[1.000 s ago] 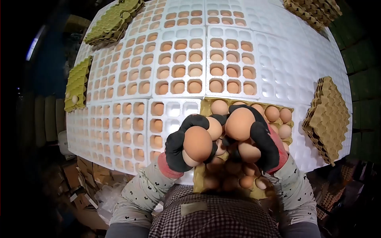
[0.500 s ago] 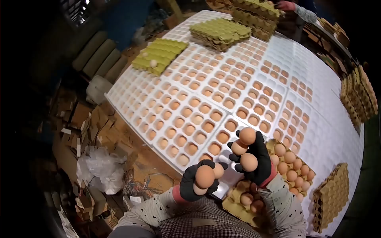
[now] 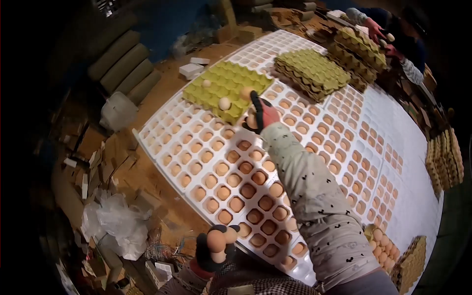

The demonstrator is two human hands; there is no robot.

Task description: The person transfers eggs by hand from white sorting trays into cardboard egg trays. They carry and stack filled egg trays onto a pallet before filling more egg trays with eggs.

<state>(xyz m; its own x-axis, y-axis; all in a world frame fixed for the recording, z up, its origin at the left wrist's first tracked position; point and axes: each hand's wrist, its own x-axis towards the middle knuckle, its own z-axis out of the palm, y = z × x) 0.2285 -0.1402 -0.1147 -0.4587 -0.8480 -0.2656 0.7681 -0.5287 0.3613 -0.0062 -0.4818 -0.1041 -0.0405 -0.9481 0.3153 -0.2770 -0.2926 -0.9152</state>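
My left hand (image 3: 204,258), in a dark glove, is closed around brown eggs (image 3: 216,241) near my body; three of them show. My right hand (image 3: 265,114) reaches far forward over a yellow-green egg tray (image 3: 233,73). An egg (image 3: 247,93) is at its fingertips above the tray's right side, and another egg (image 3: 251,121) shows lower in its grip. Two pale eggs stand in that tray, a nearer one (image 3: 224,103) and a smaller-looking one (image 3: 206,83). Under my right sleeve spreads a white multi-cell tray (image 3: 189,189) with brown eggs in its cells.
Stacked yellow-green trays (image 3: 312,71) stand beyond my right hand. A co-worker's gloved hands (image 3: 376,29) hold eggs at the back right. A carton tray of eggs (image 3: 383,248) and stacked cardboard trays (image 3: 445,160) are on the right. Plastic wrap (image 3: 118,223) and scraps lie on the left.
My right hand has moved from near my body forward and left to the yellow-green tray, with fewer eggs visible in it. My left hand has shifted slightly down and left, still holding its eggs.
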